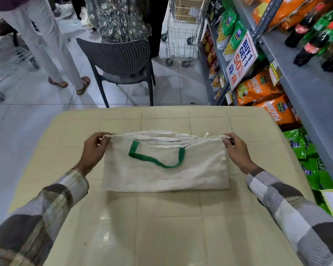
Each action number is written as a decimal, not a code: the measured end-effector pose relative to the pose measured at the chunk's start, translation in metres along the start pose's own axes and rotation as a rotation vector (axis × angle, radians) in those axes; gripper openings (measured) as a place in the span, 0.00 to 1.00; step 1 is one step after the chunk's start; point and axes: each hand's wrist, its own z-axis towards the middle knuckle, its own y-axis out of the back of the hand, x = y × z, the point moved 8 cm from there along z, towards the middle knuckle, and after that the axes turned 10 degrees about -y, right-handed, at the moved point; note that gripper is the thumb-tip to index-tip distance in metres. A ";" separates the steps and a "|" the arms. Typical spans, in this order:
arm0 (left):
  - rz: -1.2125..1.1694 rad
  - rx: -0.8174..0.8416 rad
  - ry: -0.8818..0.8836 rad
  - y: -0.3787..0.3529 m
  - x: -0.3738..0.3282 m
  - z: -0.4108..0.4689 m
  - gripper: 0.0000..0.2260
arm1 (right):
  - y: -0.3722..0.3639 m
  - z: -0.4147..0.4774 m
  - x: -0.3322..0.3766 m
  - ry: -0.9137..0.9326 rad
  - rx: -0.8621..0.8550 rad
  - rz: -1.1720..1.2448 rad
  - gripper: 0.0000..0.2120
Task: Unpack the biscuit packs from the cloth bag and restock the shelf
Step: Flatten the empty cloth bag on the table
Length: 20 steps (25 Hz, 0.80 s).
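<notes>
A white cloth bag (165,173) with a green handle (158,160) lies flat on the beige table (169,227), its mouth pointing away from me. My left hand (95,148) pinches the bag's far left corner. At the far right corner, my right hand (236,150) pinches the rim. The rim is stretched taut between them. Something white with print shows just inside the mouth; no biscuit packs can be made out. The grey metal shelf (304,87) stands to the right of the table.
The shelf holds orange snack bags (258,89), green packs (298,144), soda bottles (315,43) and a promo sign (241,58). A dark chair (119,62) stands beyond the table. People (46,45) and a wire trolley (183,29) fill the aisle behind.
</notes>
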 end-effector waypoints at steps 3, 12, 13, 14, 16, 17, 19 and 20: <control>0.040 -0.026 0.058 -0.026 0.027 0.024 0.08 | -0.026 0.031 -0.014 -0.058 0.011 0.024 0.09; 0.393 0.284 -0.471 -0.128 -0.065 -0.076 0.20 | -0.048 -0.051 -0.070 -0.411 -0.082 -0.010 0.30; 0.419 0.446 -0.441 -0.151 -0.064 -0.095 0.21 | -0.055 -0.065 -0.072 -0.411 -0.058 -0.033 0.31; 0.465 0.551 -0.381 -0.168 -0.058 -0.109 0.22 | -0.060 -0.073 -0.070 -0.389 -0.034 -0.024 0.30; 0.538 0.603 -0.281 -0.184 -0.044 -0.120 0.24 | -0.065 -0.075 -0.060 -0.377 -0.022 0.060 0.19; 0.542 0.605 -0.257 -0.187 -0.042 -0.122 0.24 | -0.063 -0.075 -0.053 -0.392 -0.033 0.107 0.14; 0.519 0.624 -0.237 -0.187 -0.042 -0.120 0.25 | -0.058 -0.077 -0.028 -0.373 -0.069 0.196 0.11; 0.505 0.646 -0.221 -0.186 -0.042 -0.118 0.25 | -0.057 -0.080 -0.008 -0.338 -0.080 0.216 0.12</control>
